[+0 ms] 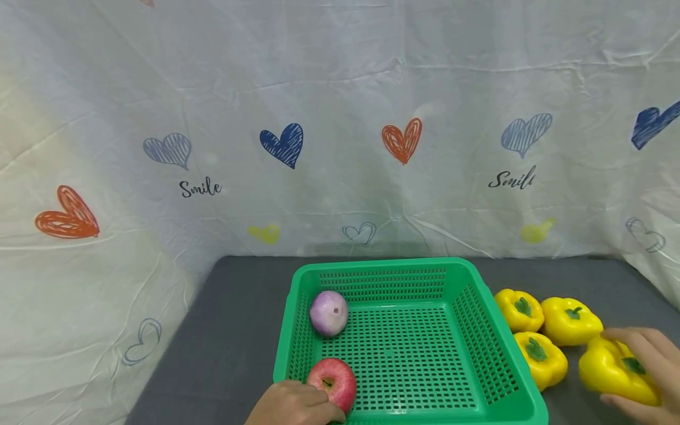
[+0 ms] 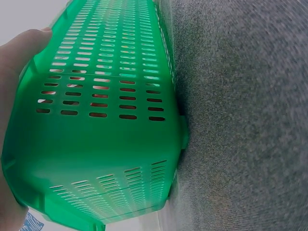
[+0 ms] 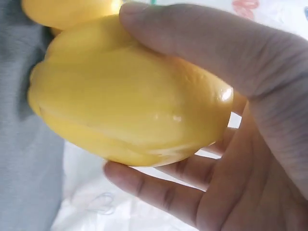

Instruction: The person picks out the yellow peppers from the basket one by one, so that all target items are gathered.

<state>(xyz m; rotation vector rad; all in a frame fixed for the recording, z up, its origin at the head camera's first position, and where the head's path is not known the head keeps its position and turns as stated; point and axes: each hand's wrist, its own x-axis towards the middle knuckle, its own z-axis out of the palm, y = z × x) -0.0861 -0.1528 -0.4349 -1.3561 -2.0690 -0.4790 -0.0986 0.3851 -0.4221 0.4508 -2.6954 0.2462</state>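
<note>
A green slotted basket (image 1: pixel 425 277) stands on the grey table and holds a purple onion (image 1: pixel 329 313) and a red apple (image 1: pixel 334 381). My left hand (image 1: pixel 294 404) grips the basket's near left rim, right beside the apple; the left wrist view shows the basket's outer wall (image 2: pixel 96 120) against my palm. To the right of the basket, my right hand (image 1: pixel 645 372) holds a yellow bell pepper (image 1: pixel 613 369) just above the table. In the right wrist view that pepper (image 3: pixel 130 96) lies between my thumb on top and my fingers (image 3: pixel 159 192) underneath.
Three more yellow peppers (image 1: pixel 519 309) (image 1: pixel 571 320) (image 1: pixel 540 357) lie close together between the basket and my right hand. The grey table cloth (image 1: pixel 234 307) shows bare to the left of the basket. A white heart-print curtain (image 1: pixel 340 147) hangs behind and at both sides.
</note>
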